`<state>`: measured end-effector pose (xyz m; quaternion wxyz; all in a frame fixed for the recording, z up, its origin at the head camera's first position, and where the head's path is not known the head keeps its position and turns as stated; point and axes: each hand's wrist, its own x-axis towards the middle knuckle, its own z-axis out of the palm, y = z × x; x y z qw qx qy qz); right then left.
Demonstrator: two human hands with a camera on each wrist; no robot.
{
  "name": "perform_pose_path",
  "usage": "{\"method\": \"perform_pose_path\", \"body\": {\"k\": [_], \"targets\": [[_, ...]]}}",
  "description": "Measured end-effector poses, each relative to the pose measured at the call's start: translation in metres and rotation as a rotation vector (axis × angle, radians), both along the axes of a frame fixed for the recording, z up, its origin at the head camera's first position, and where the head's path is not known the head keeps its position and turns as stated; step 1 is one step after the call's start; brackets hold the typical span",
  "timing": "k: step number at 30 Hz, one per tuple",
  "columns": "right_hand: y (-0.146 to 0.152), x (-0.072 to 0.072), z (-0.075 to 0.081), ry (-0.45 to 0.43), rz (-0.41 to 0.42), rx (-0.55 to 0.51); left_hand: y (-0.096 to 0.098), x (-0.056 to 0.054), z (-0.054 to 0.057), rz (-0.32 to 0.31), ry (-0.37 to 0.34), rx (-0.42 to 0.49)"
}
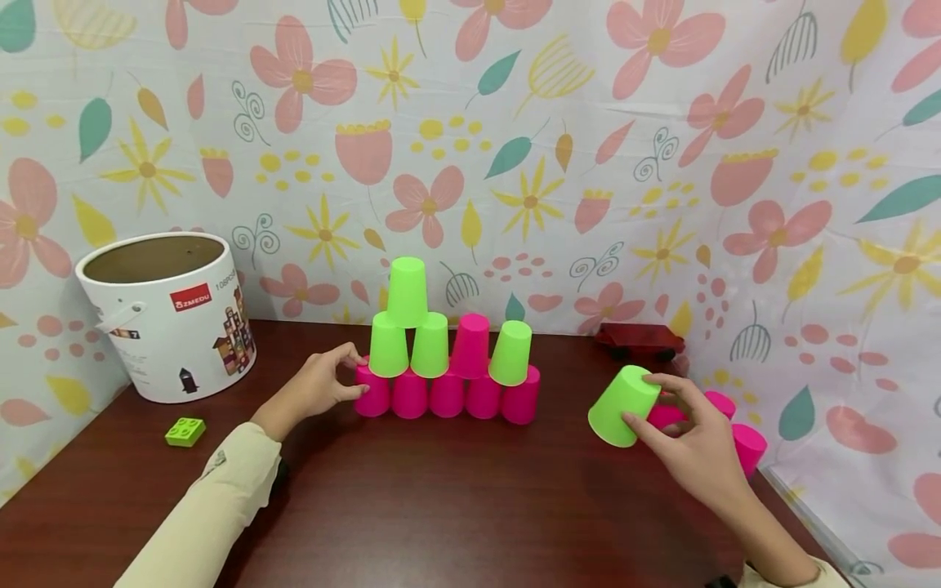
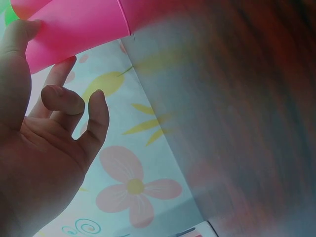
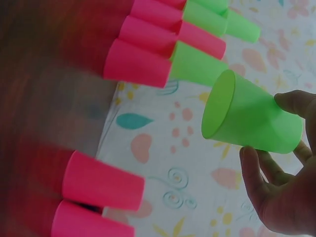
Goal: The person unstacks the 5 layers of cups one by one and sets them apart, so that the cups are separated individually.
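right hand (image 1: 691,437): thumb and fingertips, spread to cup width, pinch a tilted green cup (image 1: 623,407) near its closed end, right of the cup stack (image 1: 430,347). left hand (image 1: 323,382): thumb and finger, partly curled, grip the leftmost bottom pink cup (image 1: 373,394). other pink cups (image 1: 749,447) stand near the right hand, partly hidden; white bucket (image 1: 169,327), far left.

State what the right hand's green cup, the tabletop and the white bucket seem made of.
The green cup looks like thin matte plastic: even colour, fine edge. The tabletop seems wood or wood-look laminate: soft sheen, dark reddish grain. The white bucket, smooth and crisply printed, is probably plastic, possibly coated card.
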<state>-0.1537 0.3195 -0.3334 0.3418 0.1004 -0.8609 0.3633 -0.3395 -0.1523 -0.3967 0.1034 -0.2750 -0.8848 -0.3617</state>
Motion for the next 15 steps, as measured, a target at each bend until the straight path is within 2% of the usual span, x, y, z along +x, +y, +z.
{"method": "perform_pose_path", "body": {"k": [8, 15], "targets": [[0.026, 0.010, -0.014, -0.060, -0.069, 0.034, 0.002, 0.000, 0.000, 0.001, 0.007, 0.001], [0.051, 0.010, -0.028, -0.061, -0.100, 0.048, 0.000, -0.001, -0.002, 0.015, 0.016, -0.004]]}}
